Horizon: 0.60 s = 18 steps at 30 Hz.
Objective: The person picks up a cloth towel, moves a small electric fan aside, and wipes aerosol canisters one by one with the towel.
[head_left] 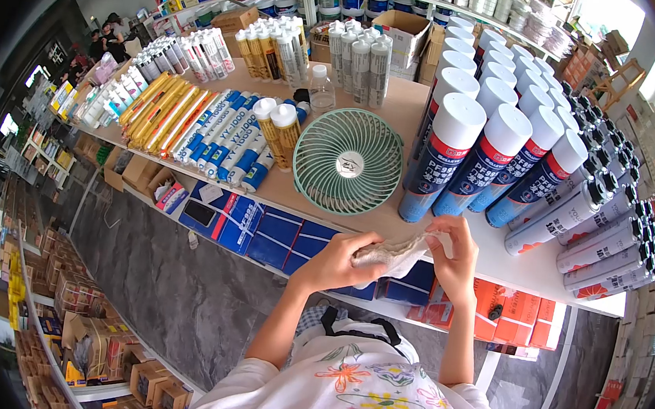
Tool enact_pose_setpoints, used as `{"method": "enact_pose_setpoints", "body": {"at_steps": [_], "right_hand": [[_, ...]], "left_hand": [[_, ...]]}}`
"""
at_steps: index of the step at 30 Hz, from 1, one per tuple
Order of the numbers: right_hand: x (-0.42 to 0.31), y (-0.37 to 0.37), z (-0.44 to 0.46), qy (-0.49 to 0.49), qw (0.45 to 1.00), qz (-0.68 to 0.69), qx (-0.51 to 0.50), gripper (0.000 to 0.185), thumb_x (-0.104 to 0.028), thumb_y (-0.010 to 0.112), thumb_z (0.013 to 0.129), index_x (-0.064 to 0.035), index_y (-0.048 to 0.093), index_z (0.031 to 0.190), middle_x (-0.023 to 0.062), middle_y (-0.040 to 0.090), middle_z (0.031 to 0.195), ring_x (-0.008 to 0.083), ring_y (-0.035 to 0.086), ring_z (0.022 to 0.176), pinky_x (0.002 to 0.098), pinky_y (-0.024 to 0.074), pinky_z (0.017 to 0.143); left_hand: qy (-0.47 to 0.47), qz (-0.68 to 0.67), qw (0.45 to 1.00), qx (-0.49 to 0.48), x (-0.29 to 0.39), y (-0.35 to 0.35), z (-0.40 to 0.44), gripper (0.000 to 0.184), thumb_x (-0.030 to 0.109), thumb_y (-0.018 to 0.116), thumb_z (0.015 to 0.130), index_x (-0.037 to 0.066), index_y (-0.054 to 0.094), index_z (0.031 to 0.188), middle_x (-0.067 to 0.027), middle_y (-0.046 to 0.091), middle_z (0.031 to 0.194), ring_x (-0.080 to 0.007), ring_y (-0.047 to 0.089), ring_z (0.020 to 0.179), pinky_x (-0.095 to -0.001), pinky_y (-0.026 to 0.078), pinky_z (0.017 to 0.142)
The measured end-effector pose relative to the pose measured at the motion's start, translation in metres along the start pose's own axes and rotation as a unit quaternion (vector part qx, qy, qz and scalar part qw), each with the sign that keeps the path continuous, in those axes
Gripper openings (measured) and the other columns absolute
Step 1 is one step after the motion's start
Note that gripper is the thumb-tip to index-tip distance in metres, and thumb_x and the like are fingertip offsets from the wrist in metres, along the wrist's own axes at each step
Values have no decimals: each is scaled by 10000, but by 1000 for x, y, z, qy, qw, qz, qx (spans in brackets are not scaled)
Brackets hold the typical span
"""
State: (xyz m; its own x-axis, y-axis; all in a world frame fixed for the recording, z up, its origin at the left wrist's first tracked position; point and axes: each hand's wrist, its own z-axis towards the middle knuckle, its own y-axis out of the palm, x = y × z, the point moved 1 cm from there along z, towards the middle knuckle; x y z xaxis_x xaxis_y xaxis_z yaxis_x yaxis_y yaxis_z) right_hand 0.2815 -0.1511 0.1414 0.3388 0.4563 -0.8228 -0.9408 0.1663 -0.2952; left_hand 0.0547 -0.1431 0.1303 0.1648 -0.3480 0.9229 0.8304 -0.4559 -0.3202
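Note:
A crumpled off-white cloth [395, 258] is held between both hands at the table's front edge. My left hand [342, 259] wraps round its left end, the thumb pressed on top. My right hand [455, 258] pinches its right corner between thumb and fingers. Just beyond the hands lies a round green fan grille [312, 163] with a pale centre. Blue foam spray cans with white caps [453, 149] stand in rows past my right hand. Left of the grille, two gold-coloured cartridges [280, 141] stand upright.
White-and-blue foil tubes [220, 135] and yellow ones [164, 114] lie on the left. More upright cartridges [360, 66] and a clear bottle [322, 90] stand behind. Silver cans [563, 215] crowd the right end. Below are blue boxes [277, 235] and orange boxes [518, 313].

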Motion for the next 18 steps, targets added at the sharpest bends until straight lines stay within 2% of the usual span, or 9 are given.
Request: {"method": "enact_pose_setpoints", "body": {"at_steps": [5,7,8,9,11,12,15,16,18], "right_hand": [[6,2,1,36,997,67,-14,276,99,639,843,-7,568,1088,89,662,969,188,659,939,312,505,872],[14,3,0,61,991,115,-25,278,97,637,853,-4,559,1100,82,647,986,173,647,964,306,497,893],[19,4,1,80,977,192,-52,285,90,638,863,-4,548,1117,74,629,1007,164,632,989,300,486,913],[23,6,1,98,955,268,-78,293,84,638,873,-3,537,1134,67,611,1028,154,617,1014,293,475,933],[25,12,3,124,939,299,-115,295,68,651,883,-9,532,1142,59,602,1055,143,601,1023,293,465,960],[23,18,3,133,933,312,-122,300,64,659,879,-18,523,1135,50,600,1042,123,588,1009,271,470,920],[24,32,3,115,919,354,-131,348,56,686,862,-41,476,1123,36,610,1018,90,578,959,251,490,852],[28,36,3,115,907,380,-139,342,39,694,860,-44,482,1115,35,612,1018,90,581,963,250,486,857],[30,38,3,117,895,406,-144,335,23,701,857,-47,487,1106,34,613,1018,90,585,968,249,483,862]], "left_hand": [[-1,73,997,-28,3,-4,-1,347,168,813,785,-55,668,1008,-112,656,903,-168,633,749,-293,502,669],[93,132,987,-28,5,-5,-2,216,67,810,754,-39,689,899,-99,641,938,-199,626,721,-298,492,630],[63,114,990,-47,9,-5,-3,178,10,767,737,-14,708,904,-102,621,1153,-264,617,880,-375,516,797],[63,113,990,-49,17,-4,0,178,10,767,737,-14,708,904,-102,621,1153,-264,617,880,-375,516,797],[209,181,961,-19,35,-4,9,168,13,791,690,19,723,844,-94,592,1275,-276,569,1120,-407,461,981],[195,136,970,-39,34,-3,12,188,28,824,625,39,709,774,-105,574,1362,-306,426,1356,-495,335,1120],[242,157,955,-67,29,-3,21,144,34,813,649,55,715,752,-60,544,1403,-289,434,1357,-476,328,1155],[232,182,953,-74,29,-3,21,141,57,817,653,69,715,749,-25,568,1383,-268,431,1362,-524,272,1187],[239,200,947,-75,35,-2,20,140,66,817,658,75,715,754,-7,603,1313,-255,463,1328,-538,250,1197]]}}
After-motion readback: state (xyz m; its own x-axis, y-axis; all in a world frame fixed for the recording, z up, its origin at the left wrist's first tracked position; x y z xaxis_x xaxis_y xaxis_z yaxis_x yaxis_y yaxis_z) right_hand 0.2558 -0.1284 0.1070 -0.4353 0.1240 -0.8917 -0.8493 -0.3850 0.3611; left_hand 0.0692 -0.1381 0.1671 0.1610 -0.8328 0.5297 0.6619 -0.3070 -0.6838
